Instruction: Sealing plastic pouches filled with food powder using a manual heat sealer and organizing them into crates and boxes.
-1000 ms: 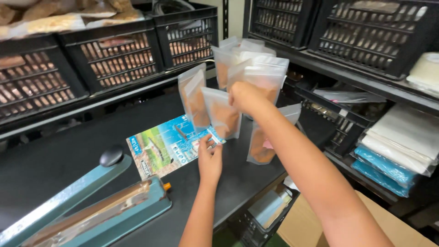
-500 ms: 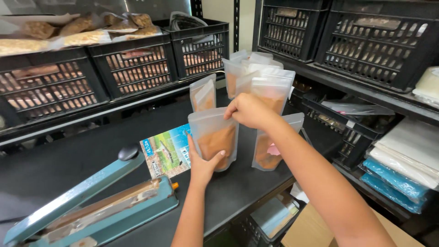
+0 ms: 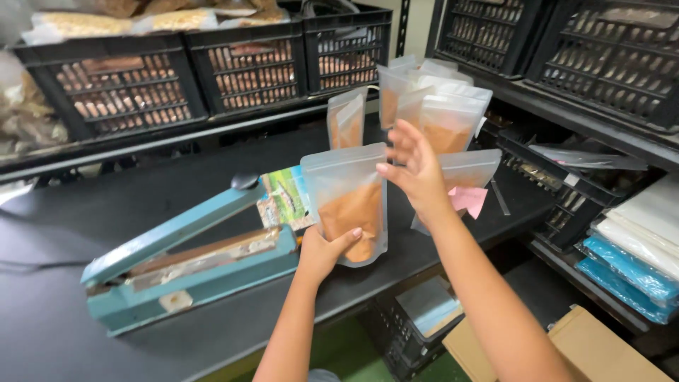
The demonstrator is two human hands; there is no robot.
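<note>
The left hand (image 3: 320, 256) holds a clear stand-up pouch (image 3: 346, 205) from below, thumb on its front lower edge and the other fingers behind it, so the fingers pinch the pouch's base. The pouch is lifted off the black tabletop (image 3: 92, 233), upright, about a third full of orange-brown powder; its top edge looks flat, though I cannot tell if it is sealed. The right hand (image 3: 417, 170) hovers at the pouch's 3 o'clock, fingers spread and loose, their tips just beside its upper right edge and holding nothing.

At the pouch's 9 o'clock lies a teal heat sealer (image 3: 187, 255) with its arm raised, nothing between bar and base. A printed colour card (image 3: 286, 198) lies flat between sealer and pouch. At 12 to 1 o'clock more filled pouches (image 3: 438, 106) stand in a cluster at the tabletop's back corner, with one apart at 12 o'clock (image 3: 346, 117) and another low at 3 o'clock beside a pink paper scrap (image 3: 468, 199). Black crates (image 3: 184, 78) line the shelf behind; folded blue and white sheets (image 3: 636, 247) sit at far right.

By my reading, filling is done for every pouch in view. The one in hand sits near the open sealer, so sealing seems to be the stage reached; how many of the cluster are sealed cannot be told.
</note>
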